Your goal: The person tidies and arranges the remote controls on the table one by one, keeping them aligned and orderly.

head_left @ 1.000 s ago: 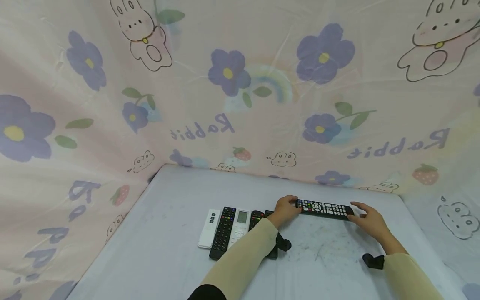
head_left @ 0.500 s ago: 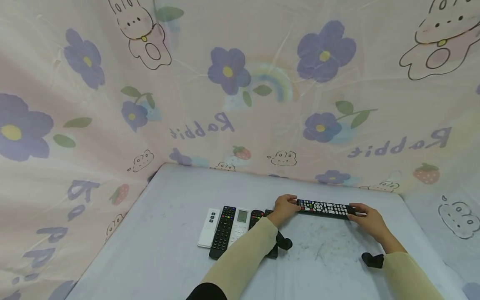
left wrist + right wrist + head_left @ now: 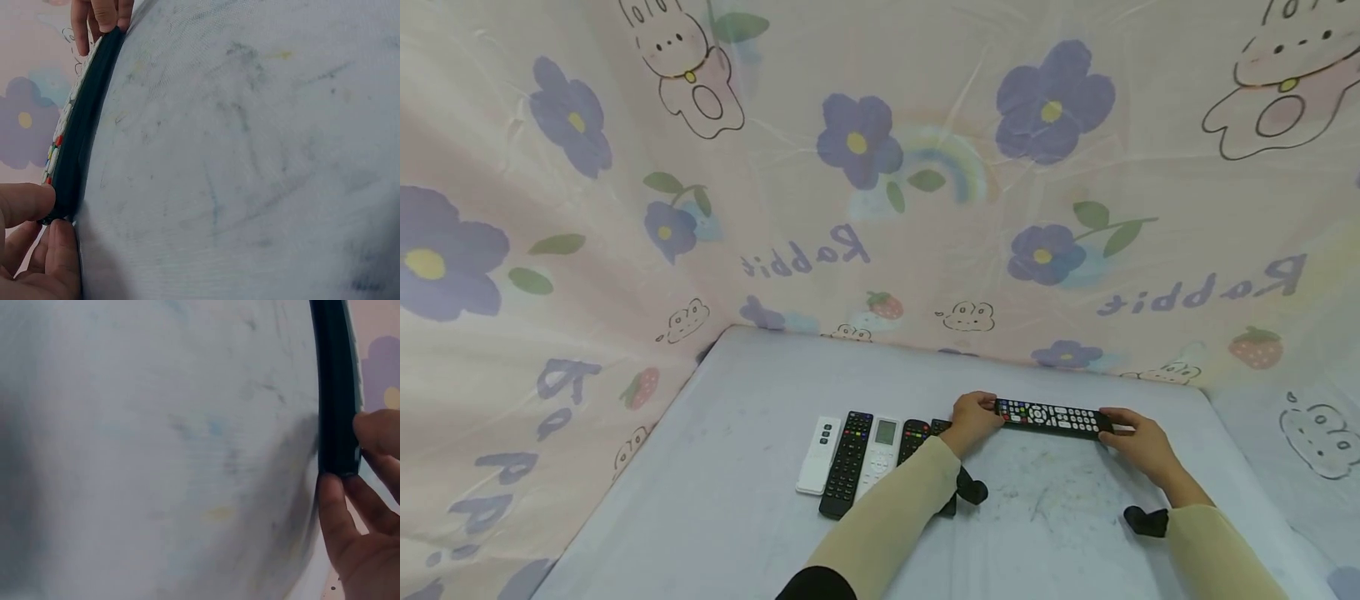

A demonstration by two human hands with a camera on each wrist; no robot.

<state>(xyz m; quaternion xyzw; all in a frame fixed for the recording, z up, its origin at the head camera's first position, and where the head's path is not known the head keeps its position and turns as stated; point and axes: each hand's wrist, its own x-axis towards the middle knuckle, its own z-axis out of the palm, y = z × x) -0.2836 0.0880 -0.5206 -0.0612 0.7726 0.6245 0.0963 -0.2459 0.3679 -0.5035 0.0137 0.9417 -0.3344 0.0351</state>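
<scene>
A long black remote control (image 3: 1052, 418) with white and coloured buttons lies crosswise towards the back of the table, buttons up. My left hand (image 3: 976, 419) pinches its left end; in the left wrist view the thumb (image 3: 28, 203) presses on the button side while fingers meet the end and underside. At the opposite end, my right hand (image 3: 1142, 446) grips the remote between thumb and fingers. The right wrist view shows the dark side of the remote (image 3: 339, 381) and a thumb (image 3: 378, 432) on its edge.
Left of my left hand lies a row of remotes: a white one (image 3: 818, 456), a black one (image 3: 846, 465), a white one with a screen (image 3: 880, 450), and black ones (image 3: 912, 435) partly hidden by my left sleeve (image 3: 887, 517). Printed cloth (image 3: 925, 250) hangs behind the white table (image 3: 752, 400).
My right hand's fingers have closed onto the right end of the remote, where the index finger was raised before. The remote and left hand have shifted very slightly right.
</scene>
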